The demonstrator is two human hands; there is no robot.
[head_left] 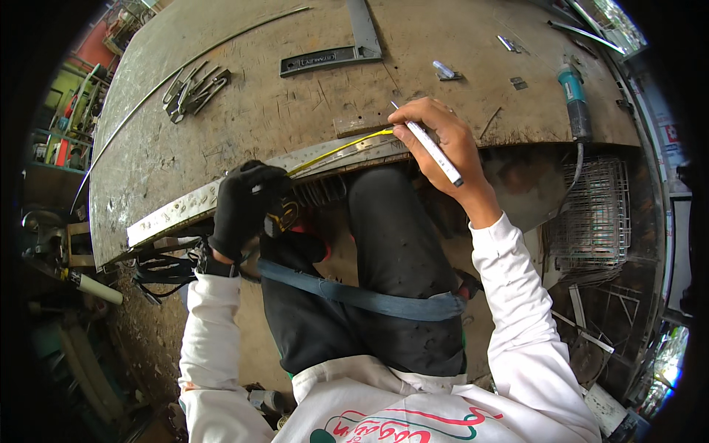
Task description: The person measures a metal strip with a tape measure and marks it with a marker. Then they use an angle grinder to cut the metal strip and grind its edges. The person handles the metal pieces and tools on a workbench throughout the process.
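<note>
A yellow metal tape blade (332, 153) is drawn out along the desk's (258, 111) near edge; the black-gloved left hand (247, 198) grasps its black-and-yellow case (283, 216), the bare right hand (444, 136) a white marker pen (434, 151). Whether marking is done, I cannot tell.

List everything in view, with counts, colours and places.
table: 1, brown, upper view
metal strip: at least 1, pale, table's near edge
tape measure: 1, yellow blade, along the strip
marker: 1, white, in right hand
square: 1, dark grey, table's top centre
bent metal pieces: several, grey, table's left
thin rod: 1, grey, table's left
power tool: 1, teal and black, table's right
small parts: several, mixed, table's upper right
wire rack: count unclear, grey, right
strap: 1, blue, across legs
background clutter: count unclear, mixed, left
legs: 2, black, lower centre
left hand: 1, black glove, on tape case
right hand: 1, bare, at blade's end
</note>
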